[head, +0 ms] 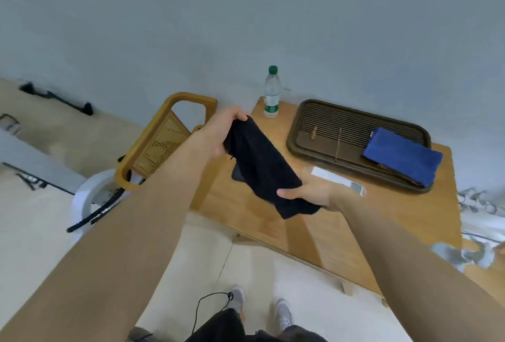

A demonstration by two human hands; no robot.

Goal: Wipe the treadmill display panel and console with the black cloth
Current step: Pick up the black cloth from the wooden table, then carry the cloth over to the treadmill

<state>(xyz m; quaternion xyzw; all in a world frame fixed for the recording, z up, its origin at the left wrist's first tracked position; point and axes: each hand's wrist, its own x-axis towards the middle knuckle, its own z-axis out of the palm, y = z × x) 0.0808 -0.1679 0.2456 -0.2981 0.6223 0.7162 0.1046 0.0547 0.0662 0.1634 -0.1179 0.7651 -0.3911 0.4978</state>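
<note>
1. You hold one black cloth (263, 166) stretched between both hands above a wooden table (341, 221).
2. Your left hand (218, 134) grips its upper end; your right hand (311, 194) clasps its lower end.
3. On the table: one water bottle (271, 93), one dark tray (328, 134) carrying one blue cloth (401, 160).
4. One rattan chair (161, 139) stands beside the table.

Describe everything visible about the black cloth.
The black cloth is a plain, dark, soft-looking fabric, loosely folded into a long strip. It hangs in the air above the wooden table, slanting from upper left to lower right. The left hand grips its upper end; the right hand holds its lower end, where a corner droops. It touches only the hands.
</note>
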